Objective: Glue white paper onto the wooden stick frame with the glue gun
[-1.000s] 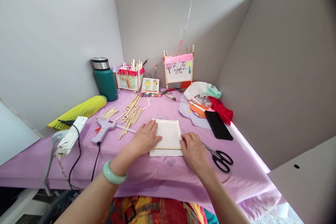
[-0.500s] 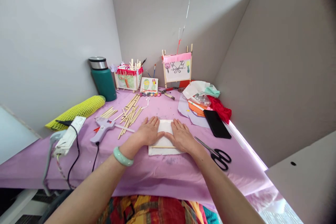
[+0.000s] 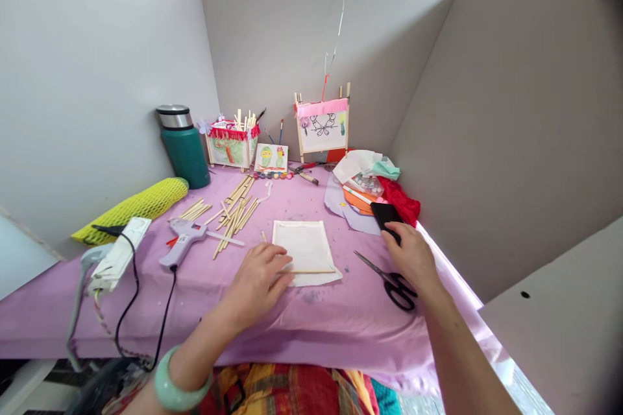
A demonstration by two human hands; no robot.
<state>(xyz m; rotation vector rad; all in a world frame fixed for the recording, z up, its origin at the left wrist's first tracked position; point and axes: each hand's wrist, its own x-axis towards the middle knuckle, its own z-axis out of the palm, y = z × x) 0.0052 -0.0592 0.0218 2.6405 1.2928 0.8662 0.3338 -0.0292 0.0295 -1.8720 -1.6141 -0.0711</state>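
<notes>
A white paper sheet lies flat on the cloth, with thin sticks along its edges and a loose strip of paper past the near stick. My left hand, bracelet on its wrist, rests at the sheet's lower left corner with fingers slightly bent and thumb apart. The tip of a wooden stick shows just beyond this hand; the rest is hidden. To the right, my right hand reaches over a black phone, its fingers closed about the near part. Black-handled scissors lie beside that hand, their handles partly under the wrist.
On the purple cloth at left are a glue gun, loose wooden sticks, a power strip and a green bottle. A decorated box and a hanging picture stand behind. Grey panels enclose the table.
Both hands have come off the middle of the paper sheet. My left hand has drawn back to its lower left corner; my right hand has moved right, onto the phone.
</notes>
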